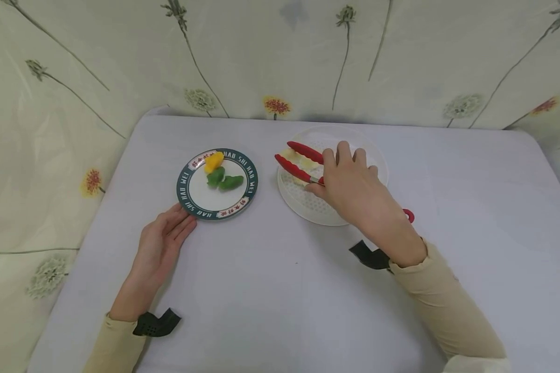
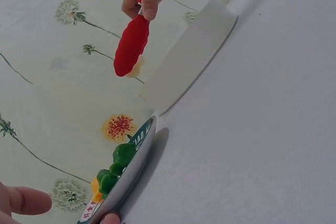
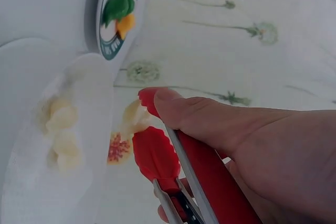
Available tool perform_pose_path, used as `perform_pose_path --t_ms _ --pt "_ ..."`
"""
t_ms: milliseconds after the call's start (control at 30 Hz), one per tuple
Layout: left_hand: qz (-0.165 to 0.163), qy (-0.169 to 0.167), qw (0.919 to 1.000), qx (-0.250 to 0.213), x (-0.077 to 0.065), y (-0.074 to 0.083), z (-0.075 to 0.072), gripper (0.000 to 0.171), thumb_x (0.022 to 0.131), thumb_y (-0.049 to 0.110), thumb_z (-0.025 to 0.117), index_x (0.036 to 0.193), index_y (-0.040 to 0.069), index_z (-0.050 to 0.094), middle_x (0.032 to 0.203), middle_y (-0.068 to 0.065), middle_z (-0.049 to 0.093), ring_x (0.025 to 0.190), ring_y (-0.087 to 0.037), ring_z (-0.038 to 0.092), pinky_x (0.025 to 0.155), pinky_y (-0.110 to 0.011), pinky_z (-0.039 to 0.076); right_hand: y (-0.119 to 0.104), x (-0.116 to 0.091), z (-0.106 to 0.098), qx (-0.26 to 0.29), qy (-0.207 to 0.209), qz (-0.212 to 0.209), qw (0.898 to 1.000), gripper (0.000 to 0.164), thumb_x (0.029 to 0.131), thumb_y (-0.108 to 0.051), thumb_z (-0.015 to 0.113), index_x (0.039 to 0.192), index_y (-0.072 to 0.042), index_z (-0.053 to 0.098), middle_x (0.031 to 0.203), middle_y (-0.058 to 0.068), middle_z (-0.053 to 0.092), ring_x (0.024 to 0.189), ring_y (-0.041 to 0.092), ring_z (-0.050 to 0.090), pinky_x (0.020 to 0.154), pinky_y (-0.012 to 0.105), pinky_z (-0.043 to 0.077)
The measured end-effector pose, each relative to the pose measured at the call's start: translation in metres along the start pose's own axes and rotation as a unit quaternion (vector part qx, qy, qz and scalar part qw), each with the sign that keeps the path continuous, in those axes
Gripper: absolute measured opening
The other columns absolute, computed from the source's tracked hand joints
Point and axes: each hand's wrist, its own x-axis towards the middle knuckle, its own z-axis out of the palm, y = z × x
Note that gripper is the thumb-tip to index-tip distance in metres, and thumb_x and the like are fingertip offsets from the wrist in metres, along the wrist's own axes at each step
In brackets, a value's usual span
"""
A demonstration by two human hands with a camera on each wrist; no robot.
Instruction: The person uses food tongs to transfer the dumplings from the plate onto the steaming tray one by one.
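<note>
My right hand (image 1: 354, 186) grips red-tipped tongs (image 3: 157, 153) over a round white perforated tray (image 1: 317, 210). Between the tong tips sits a pale yellow piece (image 3: 135, 116). More pale yellow pieces (image 3: 64, 150) lie on the tray. At the left, my left hand (image 1: 161, 246) touches the near-left rim of a green-rimmed plate (image 1: 217, 214) with its fingertips. In the left wrist view, a fingertip (image 2: 110, 219) shows at the plate's underside and the thumb (image 2: 31, 201) stays apart from it. On the plate lie green pieces (image 1: 231, 182) and a yellow piece (image 1: 213, 162).
A white-covered table (image 1: 261, 311) bears the plate and the tray, with a gap between them. Behind it hangs a flower-printed cloth (image 1: 261, 52). Each wrist carries a black mount (image 1: 156, 324).
</note>
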Motion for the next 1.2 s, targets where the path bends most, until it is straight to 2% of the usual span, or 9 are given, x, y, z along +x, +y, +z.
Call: perform_pose_path --t_ms 133,367,500,767,1200 --pt "0.000 0.001 1.0000 0.000 0.000 0.000 0.000 0.058 0.118 0.022 0.032 0.171 0.003 0.020 0.177 -0.016 0.027 0.162 -0.023 0.034 0.135 -0.029 0.033 0.015 -0.001 0.002 0.018 -0.011 0.020 1.000 0.071 0.103 -0.044 0.072 0.140 0.013 0.048 0.118 0.029 0.051 0.097 0.045 0.051 0.064 0.051 0.060" --pt "0.005 -0.001 1.0000 0.003 0.000 0.001 0.000 0.057 0.118 0.022 0.032 0.171 0.003 0.020 0.177 -0.015 0.027 0.162 -0.023 0.035 0.135 -0.029 0.034 0.041 -0.001 0.007 0.036 -0.019 0.058 0.998 0.071 0.102 -0.040 0.074 0.138 0.014 0.045 0.119 0.032 0.049 0.103 0.051 0.051 0.076 0.066 0.064" --pt "0.002 -0.001 1.0000 0.003 -0.001 0.001 0.001 0.057 0.118 0.021 0.032 0.171 0.003 0.020 0.178 -0.015 0.026 0.162 -0.023 0.034 0.135 -0.029 0.034 0.050 0.000 0.013 0.036 -0.023 0.070 0.997 0.068 0.100 -0.038 0.075 0.133 0.015 0.045 0.116 0.032 0.048 0.102 0.051 0.050 0.076 0.067 0.063" --pt "-0.001 0.002 1.0000 0.009 -0.003 0.002 0.003 0.057 0.118 0.021 0.030 0.171 0.004 0.020 0.177 -0.015 0.027 0.161 -0.022 0.035 0.133 -0.028 0.035 0.054 0.006 0.024 0.041 -0.050 0.087 0.994 0.072 0.100 -0.036 0.076 0.140 0.014 0.043 0.123 0.034 0.048 0.111 0.056 0.050 0.087 0.074 0.061" --pt "-0.002 0.004 1.0000 0.006 -0.001 0.001 0.001 0.057 0.118 0.020 0.030 0.172 0.005 0.020 0.178 -0.015 0.028 0.161 -0.022 0.036 0.135 -0.029 0.034 0.056 0.007 0.027 0.030 -0.059 0.091 0.994 0.076 0.101 -0.044 0.073 0.132 0.021 0.047 0.117 0.033 0.047 0.107 0.054 0.049 0.084 0.072 0.061"
